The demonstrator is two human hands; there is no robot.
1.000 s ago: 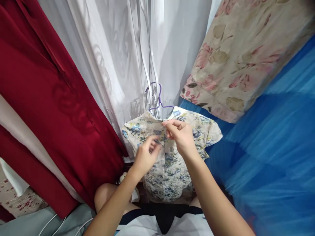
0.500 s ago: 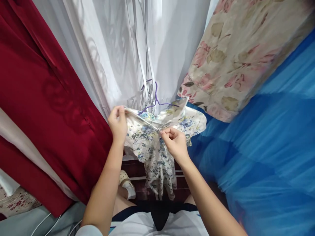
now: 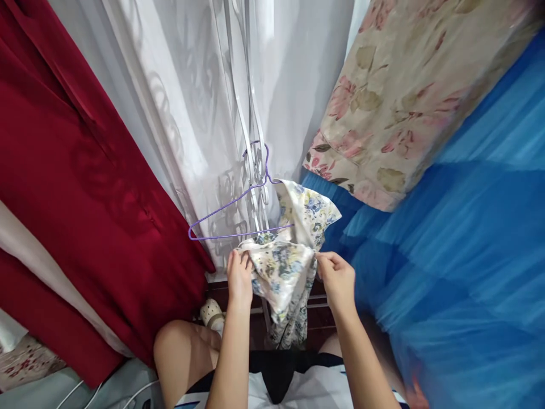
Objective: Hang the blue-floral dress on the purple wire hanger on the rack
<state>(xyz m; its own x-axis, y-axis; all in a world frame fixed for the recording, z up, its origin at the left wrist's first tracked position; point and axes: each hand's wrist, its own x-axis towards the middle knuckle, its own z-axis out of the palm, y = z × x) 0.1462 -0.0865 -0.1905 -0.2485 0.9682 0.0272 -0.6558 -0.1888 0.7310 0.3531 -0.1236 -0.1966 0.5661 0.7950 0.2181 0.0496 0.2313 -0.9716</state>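
Both hands grip 1 floral garment (image 3: 283, 267) at chest height; the left hand (image 3: 239, 278) pinches its left edge, fingers curled shut on the cloth, and the right hand (image 3: 338, 281) pinches the right edge in the same way. The garment hangs bunched between the 2 hands; its upper part is draped over the right arm of a purple wire hanger (image 3: 232, 218) while the hanger's left arm shows bare, and its lower part trails down between the knees. The hanger's hook sits against a white sheer curtain (image 3: 183, 113); a red curtain (image 3: 72, 170) hangs to the left; a pink-flowered fabric (image 3: 404, 96) and a blue netting (image 3: 464, 255) fill the right. A bare knee (image 3: 179, 346) shows below the left hand.
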